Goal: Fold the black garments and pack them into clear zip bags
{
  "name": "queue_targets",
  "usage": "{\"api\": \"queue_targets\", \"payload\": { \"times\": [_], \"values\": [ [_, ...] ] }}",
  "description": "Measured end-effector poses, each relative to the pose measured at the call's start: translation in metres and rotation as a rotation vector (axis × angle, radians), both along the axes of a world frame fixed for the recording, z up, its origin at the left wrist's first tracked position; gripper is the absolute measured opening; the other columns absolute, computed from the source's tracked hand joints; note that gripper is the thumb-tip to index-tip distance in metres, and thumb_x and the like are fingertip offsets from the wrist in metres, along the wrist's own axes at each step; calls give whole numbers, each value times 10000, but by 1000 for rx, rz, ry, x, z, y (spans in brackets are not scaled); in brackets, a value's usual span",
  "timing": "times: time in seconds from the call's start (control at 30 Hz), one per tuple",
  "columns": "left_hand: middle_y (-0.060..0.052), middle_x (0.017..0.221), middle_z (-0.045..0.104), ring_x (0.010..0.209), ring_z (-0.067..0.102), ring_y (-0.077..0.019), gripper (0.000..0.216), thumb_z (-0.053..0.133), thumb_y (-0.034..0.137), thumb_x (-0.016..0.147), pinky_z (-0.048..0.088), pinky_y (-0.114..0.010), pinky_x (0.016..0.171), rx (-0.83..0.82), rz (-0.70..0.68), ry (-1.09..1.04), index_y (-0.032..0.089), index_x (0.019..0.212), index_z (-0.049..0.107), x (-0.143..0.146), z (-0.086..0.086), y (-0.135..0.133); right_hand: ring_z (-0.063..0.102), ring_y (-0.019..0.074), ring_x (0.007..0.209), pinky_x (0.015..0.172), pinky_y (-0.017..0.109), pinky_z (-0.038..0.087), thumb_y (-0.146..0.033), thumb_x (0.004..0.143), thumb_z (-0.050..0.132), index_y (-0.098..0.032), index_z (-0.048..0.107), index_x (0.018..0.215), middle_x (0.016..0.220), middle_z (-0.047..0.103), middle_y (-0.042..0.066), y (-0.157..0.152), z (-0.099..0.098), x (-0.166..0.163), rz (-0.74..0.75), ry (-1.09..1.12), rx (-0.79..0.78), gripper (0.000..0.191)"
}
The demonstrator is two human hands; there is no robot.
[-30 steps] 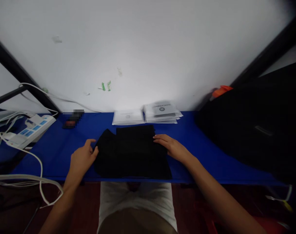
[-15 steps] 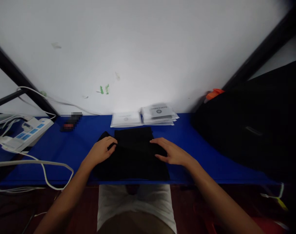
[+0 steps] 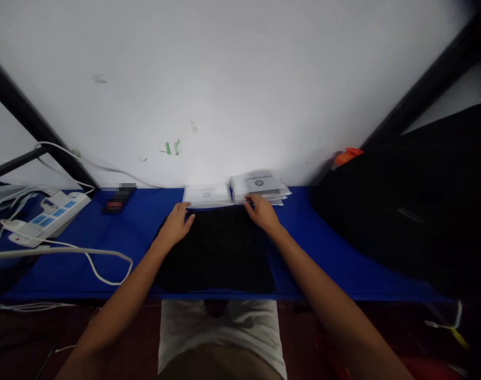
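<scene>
A black piece of cloth (image 3: 220,248), perhaps a folded garment, lies flat in front of me on the blue table. At its far left corner is my left hand (image 3: 177,226), thumb and fingers apart, the fingertips on the cloth's edge. My right hand (image 3: 263,212) touches the far right corner, with its thumb and forefinger slightly apart. Folds are hard to make out in the dark fabric. Just beyond the fingertips lie a flat white packet (image 3: 206,194) and a stack of white packets (image 3: 260,184) with dark printing.
A white power strip (image 3: 52,219) with cables lies on the blue table (image 3: 323,237) at left, near a blurred dark object (image 3: 119,199). A large black fabric mass (image 3: 414,211) covers the right side, with something orange (image 3: 348,156) behind it. A white wall stands at the back.
Both hands have moved from the cloth's sides to its far corners. The folded flap at the upper left no longer stands out, and the cloth reaches wider at its far edge.
</scene>
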State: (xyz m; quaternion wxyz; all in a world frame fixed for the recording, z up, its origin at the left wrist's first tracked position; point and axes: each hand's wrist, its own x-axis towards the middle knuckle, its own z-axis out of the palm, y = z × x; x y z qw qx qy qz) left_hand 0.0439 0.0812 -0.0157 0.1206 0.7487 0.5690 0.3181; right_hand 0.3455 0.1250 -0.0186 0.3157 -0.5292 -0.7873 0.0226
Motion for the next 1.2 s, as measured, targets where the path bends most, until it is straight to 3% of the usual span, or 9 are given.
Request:
{"api": "queue_targets", "payload": {
  "times": [0.2, 0.33, 0.43, 0.6, 0.73, 0.8, 0.97, 1.07, 1.2],
  "values": [
    [-142, 1442, 487, 1348, 436, -323, 500, 531, 479, 917, 327, -529, 1129, -2, -220, 342, 195, 1327, 534, -20, -20, -45, 601, 256, 1031, 887, 363, 502, -340, 976, 434, -184, 608, 1151, 1081, 663, 117, -49, 1, -14, 215, -230, -21, 292],
    [-142, 1536, 367, 1438, 301, -310, 580, 429, 532, 956, 280, -527, 1154, -83, -228, 380, 203, 1434, 416, -27, -31, -40, 579, 307, 1148, 963, 416, 485, -432, 953, 507, -113, 575, 1246, 1238, 625, 184, -57, -9, -19, 243, -426, -129, 439],
    [-152, 1514, 394, 1415, 348, -285, 500, 397, 479, 975, 315, -500, 1140, -54, -219, 310, 180, 1370, 466, -26, -30, -24, 519, 336, 1259, 1034, 463, 439, -457, 941, 530, -87, 544, 1288, 1370, 532, 233, -47, -16, -17, 213, -416, -157, 508],
    [-176, 1309, 560, 1263, 502, -283, 247, 445, 345, 948, 411, -485, 1053, 52, -204, 215, 159, 977, 606, -24, -12, -15, 585, 315, 1163, 972, 462, 484, -337, 939, 555, -118, 612, 1078, 1235, 618, 215, -41, -7, -7, 331, -331, -154, 265],
    [-110, 1123, 647, 1085, 587, -251, 194, 450, 327, 952, 452, -444, 960, 83, -257, 205, 193, 953, 590, -26, 19, -46, 609, 258, 1057, 892, 411, 513, -284, 959, 511, -190, 596, 956, 1112, 655, 134, -69, 19, 8, 411, -253, -121, 127],
    [-58, 950, 670, 896, 621, -218, 191, 470, 351, 952, 478, -388, 858, -10, -325, 244, 205, 949, 593, -29, 33, -71, 616, 238, 951, 814, 378, 517, -316, 965, 506, -202, 584, 946, 1021, 657, 109, -91, 33, 16, 459, -198, -140, 140],
    [1, 929, 672, 800, 641, -153, 199, 557, 415, 922, 490, -263, 726, -403, -455, 199, 243, 1008, 606, -34, 45, -116, 610, 202, 806, 768, 339, 481, -262, 929, 574, -211, 599, 852, 843, 640, 42, -139, 44, 26, 521, -318, -307, 95],
    [3, 901, 676, 777, 648, -148, 218, 528, 430, 934, 507, -250, 698, -445, -375, 94, 241, 1007, 607, -32, 37, -114, 615, 215, 774, 766, 367, 486, -310, 949, 549, -198, 621, 790, 816, 646, 58, -150, 35, 16, 451, -405, -276, 208],
    [-58, 1044, 678, 960, 647, -212, 303, 463, 456, 950, 529, -335, 809, -168, -107, 140, 224, 1086, 603, -24, 20, -93, 640, 265, 864, 770, 407, 522, -295, 1002, 402, -172, 666, 901, 915, 685, 133, -149, 19, -16, 244, -345, -138, 308]
  ]
}}
